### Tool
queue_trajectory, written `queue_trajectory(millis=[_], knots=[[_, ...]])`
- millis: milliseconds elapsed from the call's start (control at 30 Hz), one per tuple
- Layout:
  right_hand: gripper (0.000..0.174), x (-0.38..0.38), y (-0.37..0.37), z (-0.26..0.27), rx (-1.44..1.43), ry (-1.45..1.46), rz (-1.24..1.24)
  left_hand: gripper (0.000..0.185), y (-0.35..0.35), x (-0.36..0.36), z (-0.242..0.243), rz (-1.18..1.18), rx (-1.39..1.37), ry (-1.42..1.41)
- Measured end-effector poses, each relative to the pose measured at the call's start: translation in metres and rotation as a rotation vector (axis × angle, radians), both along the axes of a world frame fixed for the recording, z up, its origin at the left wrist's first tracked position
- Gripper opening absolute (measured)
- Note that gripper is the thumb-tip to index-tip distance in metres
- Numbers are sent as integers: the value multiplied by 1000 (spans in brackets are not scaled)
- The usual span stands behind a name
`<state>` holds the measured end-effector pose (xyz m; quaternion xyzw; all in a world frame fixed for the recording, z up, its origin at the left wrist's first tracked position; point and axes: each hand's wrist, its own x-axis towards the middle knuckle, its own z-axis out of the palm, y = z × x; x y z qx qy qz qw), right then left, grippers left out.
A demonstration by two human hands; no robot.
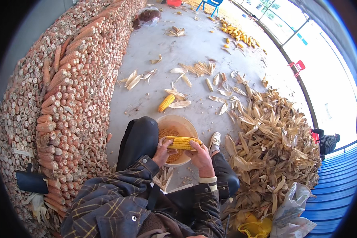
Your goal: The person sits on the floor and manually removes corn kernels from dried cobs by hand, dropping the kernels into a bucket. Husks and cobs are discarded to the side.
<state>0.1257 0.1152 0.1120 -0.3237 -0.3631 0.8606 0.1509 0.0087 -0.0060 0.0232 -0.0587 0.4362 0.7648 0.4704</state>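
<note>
A yellow ear of corn (180, 143) lies level between my two hands, above a round plastic bucket (189, 124). My left hand (163, 152) grips its left end. Around the right end my right hand (200, 154) is closed, with the thumb on the kernels. Some rows along the ear look darker than the rest. Loose kernels (169, 132) cover the bottom of the bucket, which stands between my knees. Beyond its rim, a second ear of corn (166, 103) rests on the concrete floor among dry husks (180, 104).
Stacked bare corncobs (86, 98) form a wall on my left. A heap of dry husks (270, 142) rises on my right, near a white sack (293, 208) and a yellow bag (255, 226). More ears (238, 33) lie farther off by a blue chair (211, 4). A person (329, 143) is at the far right.
</note>
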Motion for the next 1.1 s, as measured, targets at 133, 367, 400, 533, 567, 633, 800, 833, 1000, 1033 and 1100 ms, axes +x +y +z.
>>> queue_trajectory(millis=[133, 367, 400, 533, 567, 633, 800, 833, 1000, 1033, 1100], knots=[[32, -9, -1, -34, 233, -145, -302, 37, -6, -1, 0, -235, 23, 61], [36, -41, -14, -81, 432, -252, -476, 48, -10, 3, 1, -283, -72, 126], [37, -44, -16, -80, 470, -259, -461, 48, -11, 2, 14, -283, -116, 143], [38, -59, -36, -54, 598, -266, -388, 48, -19, -4, 18, -285, -131, 117], [39, -64, -42, -48, 624, -264, -368, 47, -22, -5, 14, -263, -125, 104], [40, -67, -42, -59, 616, -244, -389, 46, -17, -4, 13, -241, -97, 80], [47, -69, -56, -83, 536, -402, -287, 47, -6, -1, 5, -138, 20, 24], [50, -70, -59, -87, 515, -426, -259, 47, -5, -2, -3, -116, 25, 24], [51, -72, -56, -102, 537, -482, -209, 47, -3, -4, -27, -113, -65, 69], [50, -73, -57, -102, 555, -469, -197, 47, -5, -5, -29, -122, -114, 65], [45, -76, -53, -107, 655, -406, -220, 46, 0, -9, -31, -138, -173, 2]])
